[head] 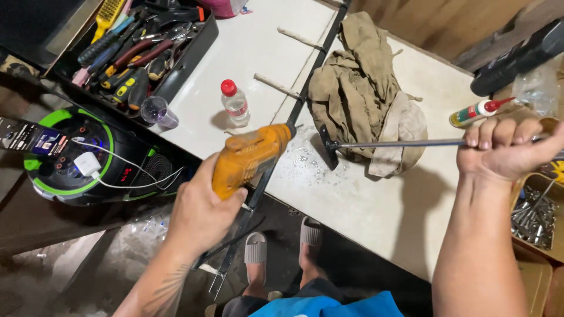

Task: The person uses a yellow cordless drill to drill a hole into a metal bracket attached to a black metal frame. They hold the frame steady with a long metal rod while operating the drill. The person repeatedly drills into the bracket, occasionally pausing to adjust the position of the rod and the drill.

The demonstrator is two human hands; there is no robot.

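My left hand (198, 210) grips an orange power drill (249, 155), its nose pointed at a long black metal bar (310, 81) that runs across the white tabletop (352, 199). Small metal shavings lie on the tabletop beside the drill's nose. My right hand (505, 148) is closed around a thin metal rod (399, 142) whose black foot (326, 147) rests on the tabletop near the bar. My sandalled feet show below the table edge.
A crumpled tan cloth (364, 88) lies beside the bar. A small bottle with a red cap (235, 103), a clear cup (157, 110), a black tray of hand tools (138, 50), a round green-black device (70, 155), a glue tube (479, 111) and a box of screws (534, 217) surround the work.
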